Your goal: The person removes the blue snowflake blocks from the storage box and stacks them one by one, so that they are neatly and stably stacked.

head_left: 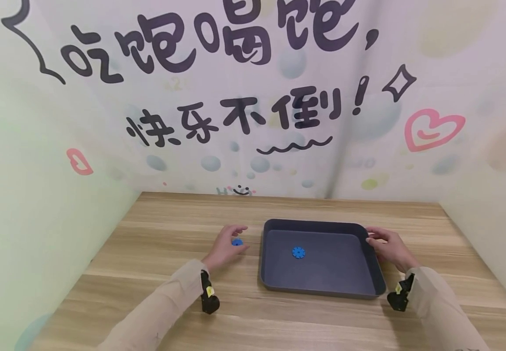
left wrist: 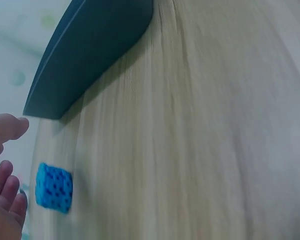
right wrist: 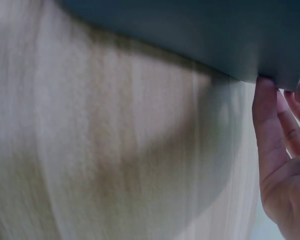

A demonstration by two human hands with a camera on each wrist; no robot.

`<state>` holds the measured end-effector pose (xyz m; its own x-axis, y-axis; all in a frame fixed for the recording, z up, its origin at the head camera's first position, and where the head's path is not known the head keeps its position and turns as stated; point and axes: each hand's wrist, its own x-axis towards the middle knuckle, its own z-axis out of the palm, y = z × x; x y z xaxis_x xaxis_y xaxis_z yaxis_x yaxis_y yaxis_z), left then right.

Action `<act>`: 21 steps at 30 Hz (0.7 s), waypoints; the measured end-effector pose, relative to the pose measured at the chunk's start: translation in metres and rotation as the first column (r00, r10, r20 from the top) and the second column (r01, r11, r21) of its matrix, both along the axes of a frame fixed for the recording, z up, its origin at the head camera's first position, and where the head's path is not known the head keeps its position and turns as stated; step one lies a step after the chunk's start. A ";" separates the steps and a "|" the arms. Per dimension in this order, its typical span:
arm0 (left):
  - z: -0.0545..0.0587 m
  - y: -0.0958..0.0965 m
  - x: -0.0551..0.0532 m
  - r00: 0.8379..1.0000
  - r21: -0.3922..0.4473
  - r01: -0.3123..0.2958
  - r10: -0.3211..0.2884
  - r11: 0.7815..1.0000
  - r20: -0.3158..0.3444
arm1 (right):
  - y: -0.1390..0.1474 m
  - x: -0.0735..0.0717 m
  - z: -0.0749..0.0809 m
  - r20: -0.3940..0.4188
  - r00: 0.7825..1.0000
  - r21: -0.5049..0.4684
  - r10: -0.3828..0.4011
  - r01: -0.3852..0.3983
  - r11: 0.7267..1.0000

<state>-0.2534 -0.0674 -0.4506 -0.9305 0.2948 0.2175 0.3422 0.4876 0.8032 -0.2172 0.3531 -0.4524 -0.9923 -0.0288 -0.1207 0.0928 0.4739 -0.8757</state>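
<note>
My left hand (head_left: 228,247) reaches in from the left, thumb and fingers spread around a small blue piece (head_left: 237,242) on the wood. In the left wrist view it is a short blue stack (left wrist: 54,187) with pitted sides, apart from the fingertips. My right hand (head_left: 389,246) holds the right wall of a dark grey rectangular tray (head_left: 318,294), near its back corner. Fingertips (right wrist: 266,87) press the tray's outer wall, while the thumb lies at the rim. Inside the tray, left of its middle, lies a flat blue notched disc (head_left: 298,252).
The tray stands on a wood-grain table (head_left: 182,209). A printed cloth backdrop (head_left: 235,165) hangs along the table's back edge, with pale side walls left and right. Each wrist carries a small black camera (head_left: 209,297).
</note>
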 end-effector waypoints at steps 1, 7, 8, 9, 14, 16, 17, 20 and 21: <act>0.001 0.002 0.000 1.000 0.010 0.014 -0.014 1.000 -0.004 | 0.000 0.000 0.000 0.003 1.000 0.000 0.000 0.000 1.000; 0.004 0.019 -0.001 0.996 0.014 0.086 -0.085 0.996 -0.030 | 0.000 0.000 0.000 0.006 1.000 -0.003 0.000 0.000 1.000; 0.005 0.022 -0.001 0.994 0.003 0.099 -0.099 0.995 -0.036 | 0.000 0.000 0.000 0.004 1.000 -0.003 0.001 -0.001 1.000; 0.006 0.026 0.000 0.993 -0.007 0.113 -0.114 0.994 -0.037 | 0.000 0.000 0.000 0.002 1.000 -0.004 0.003 -0.003 1.000; 0.014 0.046 0.006 0.984 -0.051 0.176 -0.176 0.983 0.003 | 0.000 0.000 0.001 0.000 1.000 -0.005 0.003 -0.003 1.000; 0.017 0.055 0.008 0.982 -0.074 0.189 -0.189 0.979 0.013 | -0.001 0.000 0.002 0.002 1.000 -0.004 0.004 -0.004 1.000; 0.018 0.059 0.009 0.980 -0.077 0.197 -0.196 0.977 0.020 | -0.001 0.000 0.002 0.002 1.000 -0.003 0.005 -0.005 1.000; 0.020 0.073 0.010 0.977 -0.102 0.213 -0.211 0.972 0.032 | -0.001 0.000 0.002 0.003 1.000 -0.003 0.007 -0.007 1.000; 0.019 0.077 0.010 0.975 -0.111 0.222 -0.219 0.969 0.031 | -0.001 0.000 0.002 0.003 1.000 -0.004 0.006 -0.006 1.000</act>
<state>-0.2431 0.0094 -0.4317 -0.8432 0.5148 0.1546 0.4372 0.4896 0.7544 -0.2175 0.3524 -0.4509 -0.9917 -0.0353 -0.1239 0.0928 0.4711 -0.8772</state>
